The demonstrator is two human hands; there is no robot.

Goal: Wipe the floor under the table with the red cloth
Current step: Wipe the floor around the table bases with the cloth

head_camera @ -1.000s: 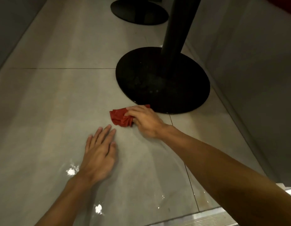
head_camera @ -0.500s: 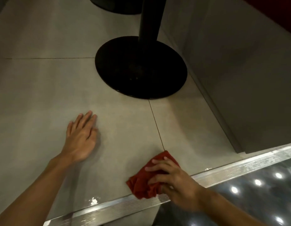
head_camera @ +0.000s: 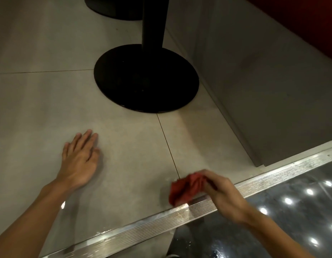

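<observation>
Slippage is worrying me first: my left hand (head_camera: pixel 78 161) is lying spread flat on the glossy floor (head_camera: pixel 124 146), short of the black base (head_camera: pixel 146 79), and I am judging it could slide if leaned on. Further right the cloth (head_camera: pixel 183 189) is sitting bunched against the metal strip (head_camera: pixel 200 205), my blurred right hand (head_camera: pixel 223 194) is pinching it from above, and it is risking catching on the ridges.

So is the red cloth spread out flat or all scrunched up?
Scrunched up. The red cloth is bunched into folds, pinched by the right hand beside the metal floor strip, not laid flat.
</observation>
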